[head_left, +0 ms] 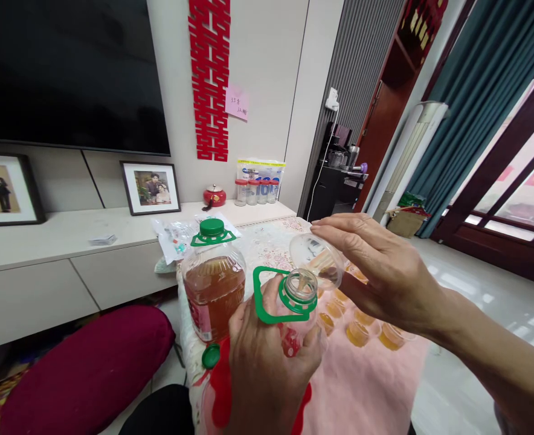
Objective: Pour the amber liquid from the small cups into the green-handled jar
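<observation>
My left hand (pixel 269 356) is wrapped round a clear plastic bottle (pixel 290 338) with a green carry handle (pixel 263 302) at its neck. The bottle's mouth is uncapped. Between the thumb and fingers of my right hand (pixel 376 272) is a clear plastic cup (pixel 316 257), tilted at the mouth, with a little pale liquid showing at the opening. A large jug (pixel 215 284) of amber liquid, capped in green, stands left of my left hand. By its base lies a loose green cap (pixel 211 356). Several small cups of amber liquid (pixel 357 332) stand beyond my right hand.
A pink cloth (pixel 366 386) covers the near part of the table. Clear plastic packaging (pixel 174 238) lies behind the jug. Lidded jars (pixel 252 193), a red pot (pixel 215 196) and a framed photo (pixel 151 187) stand on the white cabinet. A maroon stool (pixel 90 368) is at left.
</observation>
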A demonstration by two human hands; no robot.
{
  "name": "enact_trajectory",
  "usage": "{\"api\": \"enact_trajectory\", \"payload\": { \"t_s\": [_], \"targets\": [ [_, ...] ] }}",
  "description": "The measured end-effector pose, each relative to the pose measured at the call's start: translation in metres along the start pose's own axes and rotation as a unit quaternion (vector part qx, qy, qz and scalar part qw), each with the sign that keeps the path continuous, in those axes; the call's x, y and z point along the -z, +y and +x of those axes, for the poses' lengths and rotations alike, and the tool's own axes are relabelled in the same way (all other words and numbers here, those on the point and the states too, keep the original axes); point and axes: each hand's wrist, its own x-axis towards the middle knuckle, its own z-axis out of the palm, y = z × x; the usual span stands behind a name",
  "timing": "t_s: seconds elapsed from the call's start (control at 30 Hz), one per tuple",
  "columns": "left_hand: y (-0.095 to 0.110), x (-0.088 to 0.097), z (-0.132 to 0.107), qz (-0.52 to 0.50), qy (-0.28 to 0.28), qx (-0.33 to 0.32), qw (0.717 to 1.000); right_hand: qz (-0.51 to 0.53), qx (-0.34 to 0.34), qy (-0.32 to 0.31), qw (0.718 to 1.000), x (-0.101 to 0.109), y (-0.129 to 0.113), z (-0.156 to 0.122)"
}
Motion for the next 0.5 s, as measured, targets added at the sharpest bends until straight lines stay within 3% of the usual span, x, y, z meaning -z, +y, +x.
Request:
{"api": "enact_trajectory", "payload": {
  "t_s": [0.5],
  "targets": [
    [-0.0007,-0.0026,-0.0032,0.027,0.009,-0.003,1.000,-0.029,0.041,-0.003,0.999,0.0039,-0.0052,0.0065]
  ]
}}
